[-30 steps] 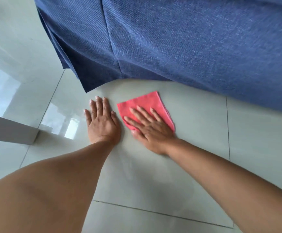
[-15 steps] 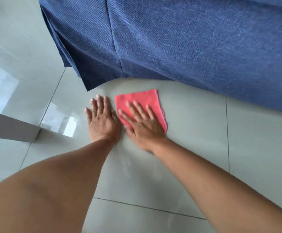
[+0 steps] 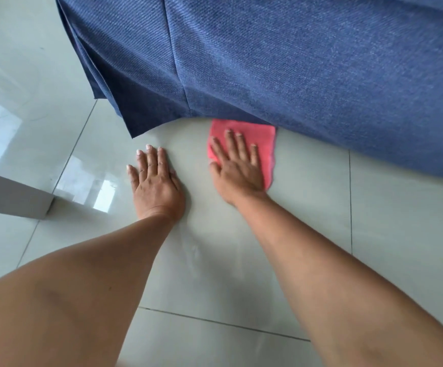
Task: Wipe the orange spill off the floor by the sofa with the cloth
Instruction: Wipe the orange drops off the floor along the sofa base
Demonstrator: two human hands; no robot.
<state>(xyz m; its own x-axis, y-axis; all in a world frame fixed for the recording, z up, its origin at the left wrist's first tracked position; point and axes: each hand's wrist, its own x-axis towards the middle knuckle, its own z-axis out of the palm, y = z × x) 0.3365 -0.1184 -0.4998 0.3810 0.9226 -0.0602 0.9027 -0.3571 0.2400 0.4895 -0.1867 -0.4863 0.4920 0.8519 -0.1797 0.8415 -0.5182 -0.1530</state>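
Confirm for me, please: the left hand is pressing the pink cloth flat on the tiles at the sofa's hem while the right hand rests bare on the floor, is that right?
Not quite: the hands are swapped. The head view shows the right hand pressing the pink cloth flat on the tiles at the sofa's hem, while the left hand rests bare on the floor.

Glossy pale grey-green tiled floor (image 3: 400, 221) with thin dark grout lines reflects bright window light at left. A white rectangular furniture panel (image 3: 8, 193) stands at the left edge.
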